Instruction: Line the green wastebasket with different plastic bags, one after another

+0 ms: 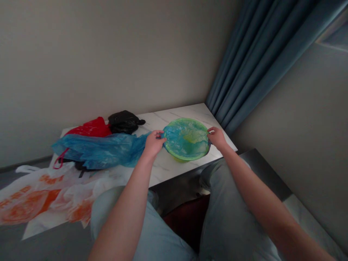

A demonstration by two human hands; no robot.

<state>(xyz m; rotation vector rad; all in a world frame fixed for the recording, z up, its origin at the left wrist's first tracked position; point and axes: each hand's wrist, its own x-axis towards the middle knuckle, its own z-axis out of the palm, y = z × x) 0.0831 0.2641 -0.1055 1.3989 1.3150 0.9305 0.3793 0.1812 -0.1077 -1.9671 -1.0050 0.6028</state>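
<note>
Pinching the thin blue plastic bag (pixel 187 136) with left hand (pixel 153 142) and right hand (pixel 216 137), both closed on its film at opposite rims of the round green plastic basin (pixel 181 158) it lines. Standing on white marble tabletop (pixel 174 167); farther back, 2 more: crumpled red bag (pixel 91 128), crumpled black bag (pixel 123 121).

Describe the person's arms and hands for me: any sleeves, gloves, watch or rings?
The left hand and right hand are bare, with no gloves, and no rings or watch can be made out. Both forearms are uncovered as far as the picture shows, with no sleeve in view. Below them the legs are in light blue-grey trousers.
</note>
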